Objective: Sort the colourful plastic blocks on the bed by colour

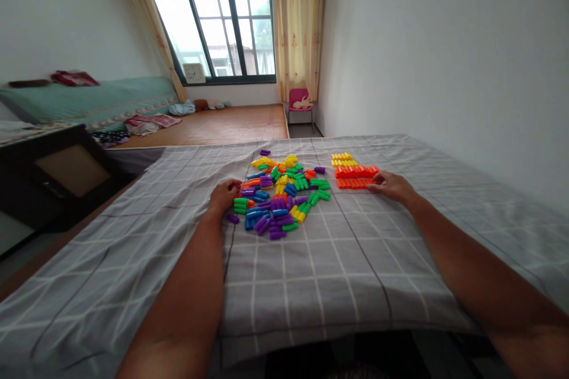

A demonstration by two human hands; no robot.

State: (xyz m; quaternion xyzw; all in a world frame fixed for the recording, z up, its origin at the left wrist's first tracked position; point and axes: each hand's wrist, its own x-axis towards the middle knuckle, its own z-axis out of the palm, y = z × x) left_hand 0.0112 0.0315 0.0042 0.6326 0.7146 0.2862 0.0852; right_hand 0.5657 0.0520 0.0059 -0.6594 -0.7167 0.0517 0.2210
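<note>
A loose pile of short plastic tubes (280, 202), shaped like pen caps in purple, blue, green, yellow and orange, lies on the grey checked cloth. My left hand (224, 195) rests at the pile's left edge with curled fingers; whatever they hold is hidden. To the right of the pile, orange tubes (353, 183) lie side by side in two rows, with yellow tubes (342, 160) lined up behind them. My right hand (393, 186) is at the right end of the orange rows, thumb and fingers pinched on an orange tube there.
The grey checked cloth (320, 284) covers the whole surface, with its front edge hanging near me. A white wall (444, 59) runs along the right. Farther off are a wooden bed platform (231, 121), a dark cabinet (26, 189) and a pink chair (299, 95).
</note>
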